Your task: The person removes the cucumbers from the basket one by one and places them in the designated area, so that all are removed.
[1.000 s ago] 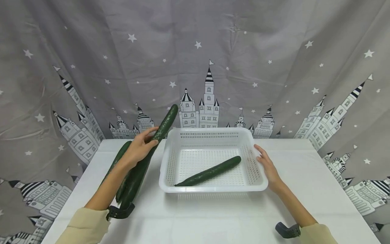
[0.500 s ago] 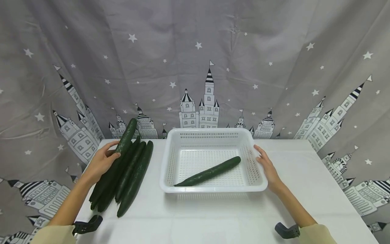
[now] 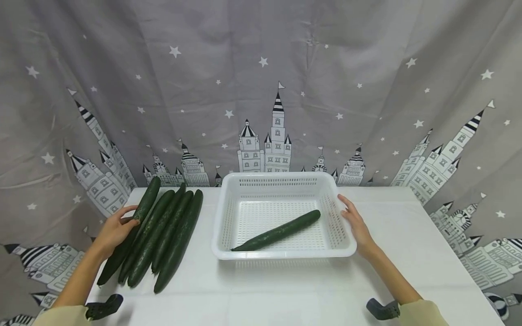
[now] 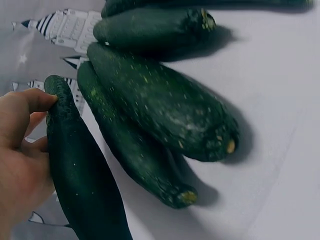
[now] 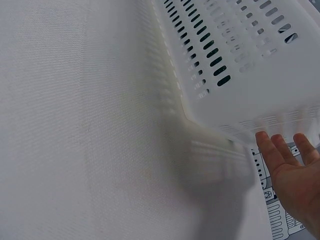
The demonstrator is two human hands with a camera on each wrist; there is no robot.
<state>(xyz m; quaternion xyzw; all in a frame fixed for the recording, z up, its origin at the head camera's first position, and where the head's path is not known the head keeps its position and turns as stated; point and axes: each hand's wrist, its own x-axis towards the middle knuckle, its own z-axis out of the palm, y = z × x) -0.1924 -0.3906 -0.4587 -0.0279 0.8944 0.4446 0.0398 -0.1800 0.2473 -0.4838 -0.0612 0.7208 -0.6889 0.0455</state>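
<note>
In the head view my left hand (image 3: 113,230) pinches a long dark green cucumber (image 3: 147,199) between thumb and fingers, at the outer left of a row. The left wrist view shows that same cucumber (image 4: 82,165) slanting past the palm. Several more cucumbers (image 3: 181,246) lie side by side just right of it on the table. A white perforated plastic basket (image 3: 285,254) stands at the centre, one cucumber (image 3: 279,232) lying diagonally inside. My right hand (image 3: 355,224) rests its extended fingertips against the basket's right side. In the right wrist view those fingers (image 5: 272,152) look straight.
A white cloth (image 3: 285,294) covers the table. Behind it hangs a grey curtain (image 3: 326,54) printed with castles and stars, close to the table's far edge. Dark straps (image 3: 103,308) sit on both wrists, below beige sleeves.
My left hand has carried the cucumber leftward from near the basket, across the row, and lowered it at the row's left end. The right hand and basket have stayed put.
</note>
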